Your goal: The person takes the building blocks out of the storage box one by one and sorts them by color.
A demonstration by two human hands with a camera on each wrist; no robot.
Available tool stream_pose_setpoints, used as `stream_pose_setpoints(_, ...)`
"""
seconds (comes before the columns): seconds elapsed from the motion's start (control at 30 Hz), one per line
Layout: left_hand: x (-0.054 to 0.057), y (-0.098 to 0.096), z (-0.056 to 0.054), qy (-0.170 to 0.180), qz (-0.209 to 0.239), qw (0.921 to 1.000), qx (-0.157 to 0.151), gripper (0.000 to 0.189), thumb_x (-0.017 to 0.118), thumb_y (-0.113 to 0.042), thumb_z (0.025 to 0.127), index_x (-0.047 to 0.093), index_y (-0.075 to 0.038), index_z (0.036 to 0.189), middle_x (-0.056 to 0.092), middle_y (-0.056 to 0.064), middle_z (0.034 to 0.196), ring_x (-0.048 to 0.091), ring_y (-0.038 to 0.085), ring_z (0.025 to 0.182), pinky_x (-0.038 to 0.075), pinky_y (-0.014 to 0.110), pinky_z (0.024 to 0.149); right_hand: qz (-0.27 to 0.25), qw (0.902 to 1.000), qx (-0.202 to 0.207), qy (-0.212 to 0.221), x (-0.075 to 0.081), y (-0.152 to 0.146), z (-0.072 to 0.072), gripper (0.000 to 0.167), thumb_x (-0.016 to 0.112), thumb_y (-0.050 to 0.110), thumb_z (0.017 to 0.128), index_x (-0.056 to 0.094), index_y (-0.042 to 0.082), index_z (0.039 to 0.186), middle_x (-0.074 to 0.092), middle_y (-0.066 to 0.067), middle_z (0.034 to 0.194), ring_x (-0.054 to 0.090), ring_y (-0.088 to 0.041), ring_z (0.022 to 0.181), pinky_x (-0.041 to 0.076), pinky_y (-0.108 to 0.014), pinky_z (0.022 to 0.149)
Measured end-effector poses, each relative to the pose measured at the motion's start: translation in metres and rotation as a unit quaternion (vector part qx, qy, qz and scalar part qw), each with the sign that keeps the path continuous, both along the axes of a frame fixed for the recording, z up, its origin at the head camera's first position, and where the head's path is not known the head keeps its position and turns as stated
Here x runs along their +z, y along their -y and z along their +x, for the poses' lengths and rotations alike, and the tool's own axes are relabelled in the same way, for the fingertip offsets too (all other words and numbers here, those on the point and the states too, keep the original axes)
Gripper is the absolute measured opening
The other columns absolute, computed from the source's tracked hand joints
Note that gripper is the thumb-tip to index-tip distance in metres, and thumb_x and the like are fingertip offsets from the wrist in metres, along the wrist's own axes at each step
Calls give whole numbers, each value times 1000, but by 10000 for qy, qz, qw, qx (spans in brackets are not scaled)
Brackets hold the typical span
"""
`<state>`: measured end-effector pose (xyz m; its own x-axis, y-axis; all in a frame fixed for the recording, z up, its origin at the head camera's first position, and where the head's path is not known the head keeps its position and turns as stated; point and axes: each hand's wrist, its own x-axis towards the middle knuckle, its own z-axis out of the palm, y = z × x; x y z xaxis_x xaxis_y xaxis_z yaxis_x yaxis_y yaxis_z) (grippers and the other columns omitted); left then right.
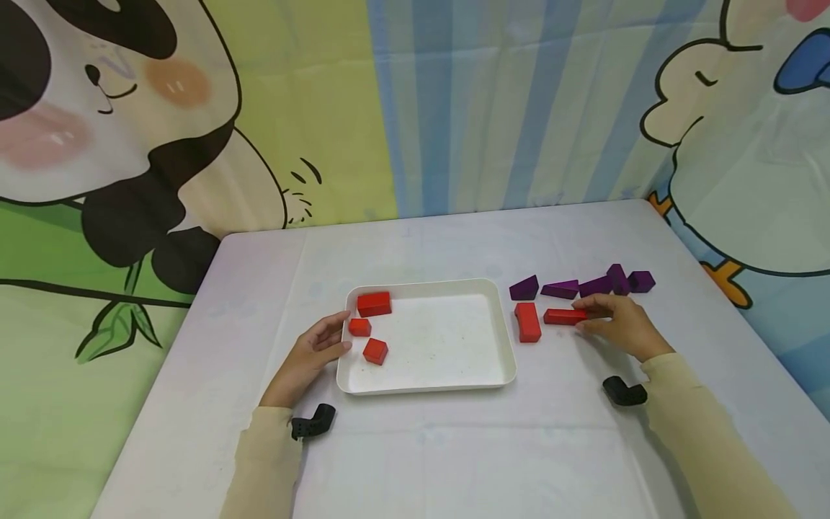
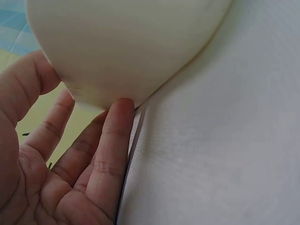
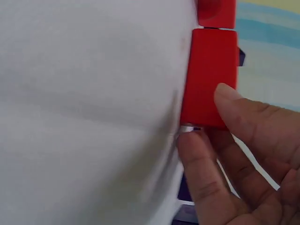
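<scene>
A white tray (image 1: pixel 441 389) lies on the table with a red block (image 1: pixel 374 304) and two smaller red blocks (image 1: pixel 359 327) along its left side. My left hand (image 1: pixel 315 355) holds the tray's left end; thumb and fingertips press on its rim and lower edge in the left wrist view. To the right of the tray, my right hand (image 1: pixel 616 321) pinches the near end of a long red block (image 3: pixel 209 77) between thumb and fingers. Another red block (image 1: pixel 528 322) lies just left of it. Whether the pinched block touches the table cannot be told.
Several purple wedge and prism blocks (image 1: pixel 560 290) form a row behind the red ones, close to my right fingers. A white cloth covers the table (image 1: pixel 415 447). Behind its back edge hangs a printed cartoon curtain (image 1: pixel 480 108).
</scene>
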<state>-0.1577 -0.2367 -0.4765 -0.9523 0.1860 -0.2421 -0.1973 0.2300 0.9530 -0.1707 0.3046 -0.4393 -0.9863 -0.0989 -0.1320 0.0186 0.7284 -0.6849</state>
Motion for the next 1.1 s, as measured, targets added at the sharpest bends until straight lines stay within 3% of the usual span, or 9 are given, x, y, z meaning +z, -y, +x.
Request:
stream_pose_setpoints(0.1, 1, 0, 1, 0, -39, 10000, 14, 66, 72, -17, 105, 45, -11, 164, 45, 14, 168, 46, 37, 152, 46, 37, 118, 16, 10000, 93, 2, 11, 3, 1, 45, 78, 5, 99, 65, -4, 141, 62, -33, 143, 56, -55, 132, 45, -73, 110)
stream_pose_setpoints(0.23, 0, 1, 1, 5, -56, 10000, 36, 65, 72, -17, 105, 46, -12, 164, 46, 14, 167, 47, 36, 152, 44, 42, 120, 91, 9985, 173, -505, 26, 12, 2, 42, 76, 3, 99, 67, -4, 139, 63, -32, 141, 60, -54, 129, 51, -61, 105)
stream_pose_setpoints(0.37, -2, 3, 0, -29, -29, 10000, 10, 64, 72, -17, 105, 48, -14, 163, 45, 11, 168, 45, 36, 153, 42, 44, 122, -4, 9953, 218, -945, 37, 27, 0, 35, 76, 3, 100, 71, -3, 135, 69, -28, 134, 66, -49, 121, 59, -26, 95)
stream_pose_setpoints(0.47, -3, 2, -1, -65, 14, 10000, -21, 63, 73, -17, 104, 48, -14, 163, 46, 11, 168, 45, 36, 153, 42, 43, 122, -344, 9936, 381, -1002, 42, 41, -4, 32, 75, 4, 102, 72, -3, 133, 71, -26, 132, 69, -44, 118, 50, -5, 87)
stream_pose_setpoints(0.77, -3, 0, 0, -29, 8, 10000, 17, 63, 73, -15, 104, 49, -12, 162, 48, 17, 165, 48, 38, 150, 41, 53, 122, -1445, 9773, 1349, -767, 47, 84, -18, 27, 71, 3, 103, 71, -7, 128, 72, -26, 125, 73, -17, 106, 56, -14, 91)
stream_pose_setpoints(0.87, -2, 0, 0, -25, -8, 10000, 19, 64, 73, -17, 104, 48, -12, 163, 49, 18, 164, 48, 39, 150, 40, 54, 123, -1597, 9719, 1608, -637, 49, 100, -26, 26, 71, 3, 103, 72, -6, 128, 71, -26, 127, 72, -21, 108, 57, -16, 92)
stream_pose_setpoints(1.1, -2, -1, 0, 7, 27, 10000, 59, 64, 73, -16, 103, 49, -13, 162, 50, 17, 164, 48, 38, 150, 38, 54, 124, -2095, 9521, 2219, -172, 42, 140, -47, 28, 73, -3, 100, 72, -6, 128, 70, -23, 133, 64, -49, 124, 59, -27, 99)
